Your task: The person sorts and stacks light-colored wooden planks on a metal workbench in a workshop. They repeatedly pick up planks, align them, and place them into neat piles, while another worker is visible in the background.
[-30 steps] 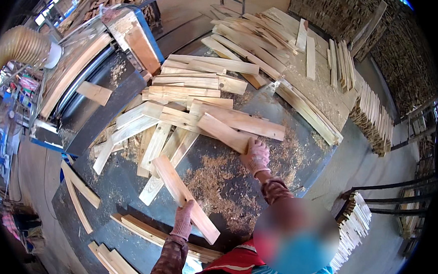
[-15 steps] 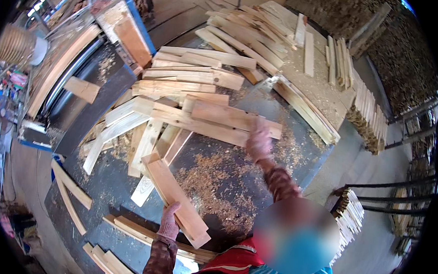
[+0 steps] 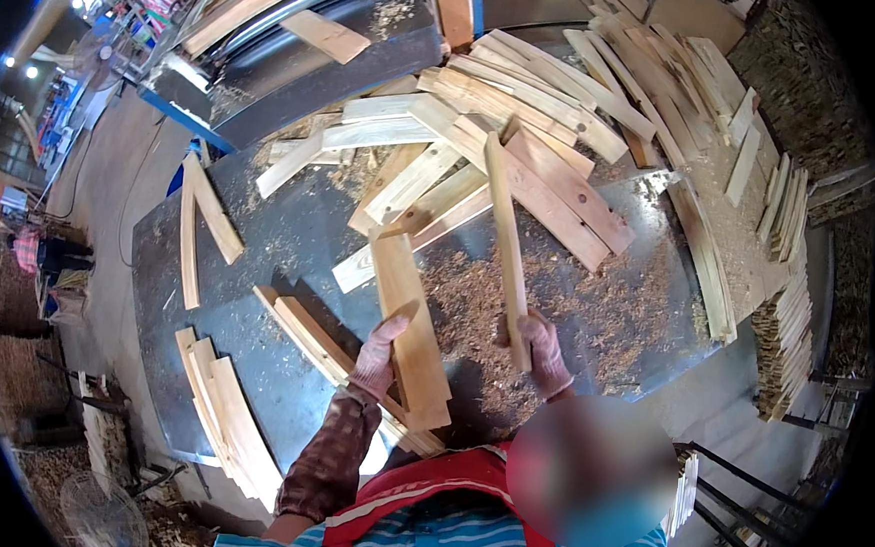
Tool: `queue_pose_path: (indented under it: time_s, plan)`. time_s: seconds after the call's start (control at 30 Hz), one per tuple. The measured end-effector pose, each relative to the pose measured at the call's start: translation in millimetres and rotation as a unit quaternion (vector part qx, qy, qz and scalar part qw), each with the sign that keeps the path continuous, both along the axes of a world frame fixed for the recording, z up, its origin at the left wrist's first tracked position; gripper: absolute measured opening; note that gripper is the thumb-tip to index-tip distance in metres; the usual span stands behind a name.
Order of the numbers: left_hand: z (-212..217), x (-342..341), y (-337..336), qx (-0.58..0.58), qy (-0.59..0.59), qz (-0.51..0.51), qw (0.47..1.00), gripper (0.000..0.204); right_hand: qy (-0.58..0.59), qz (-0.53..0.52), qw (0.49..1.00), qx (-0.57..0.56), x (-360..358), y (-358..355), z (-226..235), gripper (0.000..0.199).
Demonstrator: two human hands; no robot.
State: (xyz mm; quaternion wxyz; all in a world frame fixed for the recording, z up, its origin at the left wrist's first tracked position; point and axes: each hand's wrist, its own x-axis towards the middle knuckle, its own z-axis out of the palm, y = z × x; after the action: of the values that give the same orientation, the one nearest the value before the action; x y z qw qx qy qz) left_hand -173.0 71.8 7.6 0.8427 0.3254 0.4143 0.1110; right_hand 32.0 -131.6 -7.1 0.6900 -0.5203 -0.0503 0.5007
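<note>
- A wood workshop: a dark metal counter (image 3: 258, 253) strewn with sawdust (image 3: 596, 303), with stacks of cut slats (image 3: 784, 335) along its right edge and more on the floor.
- A loose pile of boards (image 3: 526, 129) covers the far half of the counter; a few strips (image 3: 200, 229) lie apart at its left.
- Compared with half a second ago, the right hand (image 3: 545, 352) has left the pile, where it was reaching, and now sits close to the body.
- That right hand, gloved, is closed around the near end of a narrow slat (image 3: 504, 243), which stands on edge and points away toward the pile.
- The left hand (image 3: 380, 355), also gloved, grips the edge of a wide plank (image 3: 409, 322), as it did before; the plank now lies steeper, its near end over the counter's front edge.
- The two pieces are near each other, not touching.
- No labels or packages can be made out; a blue frame (image 3: 182, 117) edges the machine at upper left.
</note>
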Motion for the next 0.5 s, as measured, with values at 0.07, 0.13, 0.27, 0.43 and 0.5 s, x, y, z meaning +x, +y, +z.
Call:
queue_pose_path:
  time_s: [0.07,0.13,0.27,0.43,0.5]
  plan:
    - [-15,-6,3,-0.037,-0.017,-0.009,0.999,0.064,-0.006,0.025,1.0,-0.015,-29,10,21,0.06]
    - [-13,-6,2,-0.039,-0.036,0.007,0.999,0.063,-0.061,0.05,0.995,-0.059,-58,20,26,0.061]
    - [-1,-5,-9,-0.004,-0.046,0.06,0.997,0.063,-0.321,0.231,0.862,-0.316,-102,59,69,0.077]
    - [26,-38,7,0.005,-0.012,0.071,0.997,0.051,-0.456,0.338,0.796,-0.209,-88,73,55,0.077]
    - [10,-98,24,-0.024,-0.027,0.149,0.988,0.049,-0.499,0.327,0.78,-0.189,-58,88,50,0.075]
